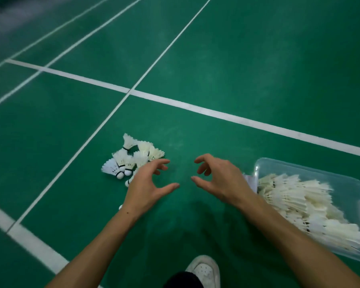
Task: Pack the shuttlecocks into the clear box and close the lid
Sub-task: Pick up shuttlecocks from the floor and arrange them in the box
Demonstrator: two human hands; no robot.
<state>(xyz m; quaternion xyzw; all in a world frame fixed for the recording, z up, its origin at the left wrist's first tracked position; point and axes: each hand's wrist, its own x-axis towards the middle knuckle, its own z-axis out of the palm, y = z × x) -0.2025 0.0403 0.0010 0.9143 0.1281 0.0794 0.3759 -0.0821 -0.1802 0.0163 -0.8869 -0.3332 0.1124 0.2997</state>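
Green court floor (237, 59), white lines (195, 109). Loose shuttlecocks (131, 159) heaped left of line crossing. Clear box (312, 169) right, lid off, full. Left hand (148, 188), right hand (218, 179): fingers spread wide, holding nothing.

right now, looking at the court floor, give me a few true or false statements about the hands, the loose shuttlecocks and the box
1. Both hands hold nothing. True: the left hand and right hand hover with fingers loosely curled, no grip on anything.
2. The clear plastic box is empty. False: it is heaped with white feather shuttlecocks.
3. A small pile of loose white shuttlecocks lies on the green court floor by the left hand. True.
4. The box sits to the person's left. False: it sits to the right, beside the right forearm.
5. A lid covers the box. False: its top is open.
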